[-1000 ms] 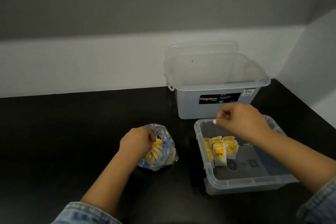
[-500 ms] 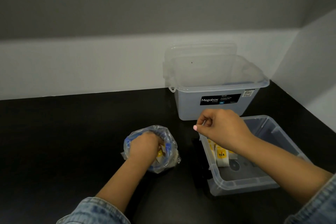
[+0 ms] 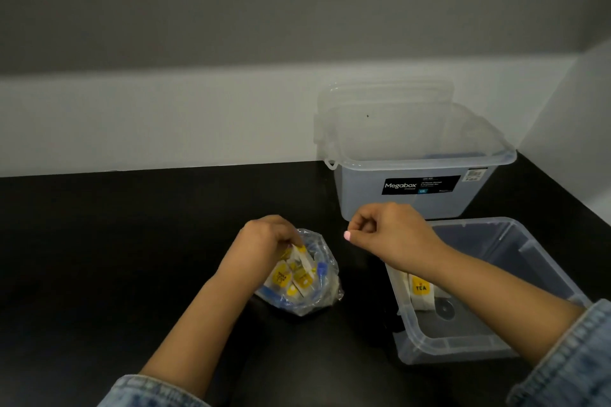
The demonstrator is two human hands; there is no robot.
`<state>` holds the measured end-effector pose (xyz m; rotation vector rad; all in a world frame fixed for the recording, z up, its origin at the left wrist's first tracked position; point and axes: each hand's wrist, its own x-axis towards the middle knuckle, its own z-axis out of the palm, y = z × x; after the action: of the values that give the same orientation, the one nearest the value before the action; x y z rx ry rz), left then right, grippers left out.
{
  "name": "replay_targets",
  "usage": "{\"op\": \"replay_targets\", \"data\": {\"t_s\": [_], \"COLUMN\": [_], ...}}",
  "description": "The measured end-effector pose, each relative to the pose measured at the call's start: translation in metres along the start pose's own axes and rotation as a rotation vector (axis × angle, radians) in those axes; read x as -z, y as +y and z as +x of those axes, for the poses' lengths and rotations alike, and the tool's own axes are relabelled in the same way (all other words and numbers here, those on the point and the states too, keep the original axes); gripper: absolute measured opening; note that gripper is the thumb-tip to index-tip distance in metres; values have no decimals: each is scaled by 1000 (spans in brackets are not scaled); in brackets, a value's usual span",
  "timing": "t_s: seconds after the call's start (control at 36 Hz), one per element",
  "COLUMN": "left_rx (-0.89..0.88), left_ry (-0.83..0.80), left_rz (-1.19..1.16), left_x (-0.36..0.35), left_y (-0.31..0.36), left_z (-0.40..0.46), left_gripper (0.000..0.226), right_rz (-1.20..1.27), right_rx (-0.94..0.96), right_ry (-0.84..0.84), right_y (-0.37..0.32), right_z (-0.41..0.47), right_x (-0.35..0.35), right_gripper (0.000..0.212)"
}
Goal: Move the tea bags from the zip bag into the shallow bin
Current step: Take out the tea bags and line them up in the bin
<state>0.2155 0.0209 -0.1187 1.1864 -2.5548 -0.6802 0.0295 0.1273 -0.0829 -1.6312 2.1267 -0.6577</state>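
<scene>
So compared to a second ago, the left hand [image 3: 264, 241] has gone down into the zip bag [image 3: 299, 277] and come back up with its grip pinched on a couple of tea bags [image 3: 299, 261], lifting them out of the mouth at lower center of the frame. The right hand [image 3: 390, 235] has drifted left off the shallow bin [image 3: 463, 345] and now hangs over the bare table [image 3: 115, 258] between bag and bin, fingers curled narrow; can't tell if there's anything in them. My guess is it's coming over to take the hand-off or steady the bag.

More tea bags sit in the zip bag, and a row already stands in the bin's left end, so we're partway through.

Readable stuff: "TEA" on a yellow tag in the bin, and "Megabox" on the black label of the tall tub [image 3: 413, 155] at upper right. Smaller print is too fuzzy.
</scene>
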Motion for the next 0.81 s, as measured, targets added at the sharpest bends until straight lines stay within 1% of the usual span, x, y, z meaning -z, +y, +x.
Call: {"op": "replay_targets", "data": {"t_s": [0.08, 0.11, 0.17, 0.28, 0.33, 0.39, 0.44, 0.56, 0.61, 0.67, 0.75, 0.81], "left_rx": [-240, -306, -412, -510, -533, -544, -539, -542, -515, -485, -467, -450], "left_ry": [112, 160, 220, 291, 323, 349, 357, 378, 390, 397, 414, 432], "left_rz": [-37, -67, -108, -167, -193, -217, -236, -263, -330, -397, -447, -467], "left_x": [3, 4, 3, -3, -6, -9, -12, -19, -23, -25, -28, -31], "left_y": [0, 4, 6, 17, 23, 29, 36, 52, 60, 69, 80, 85], "left_z": [-8, -8, -7, -4, -2, -1, 1, 5, 6, 7, 9, 12], "left_gripper": [22, 24, 26, 26, 25, 24, 24, 31, 32, 28, 18, 18], "right_rz": [81, 121, 246, 633, 794, 889, 899, 835, 797, 735, 649, 593], "right_rx": [21, 18, -10, -120, -182, -212, -216, -226, -232, -226, -233, -261], "right_ry": [-28, -39, -84, -288, -384, -463, -485, -428, -396, -350, -247, -175], "right_y": [-1, -3, -4, -5, -2, 3, 9, 23, 31, 40, 56, 70], "right_z": [7, 9, 11, 12, 12, 11, 10, 6, 4, 1, -6, -11], "right_x": [-7, -8, -10, -4, 1, 5, 9, 17, 24, 32, 46, 56], "right_gripper": [3, 4, 15, 34, 39, 40, 38, 42, 44, 38, 22, 14]}}
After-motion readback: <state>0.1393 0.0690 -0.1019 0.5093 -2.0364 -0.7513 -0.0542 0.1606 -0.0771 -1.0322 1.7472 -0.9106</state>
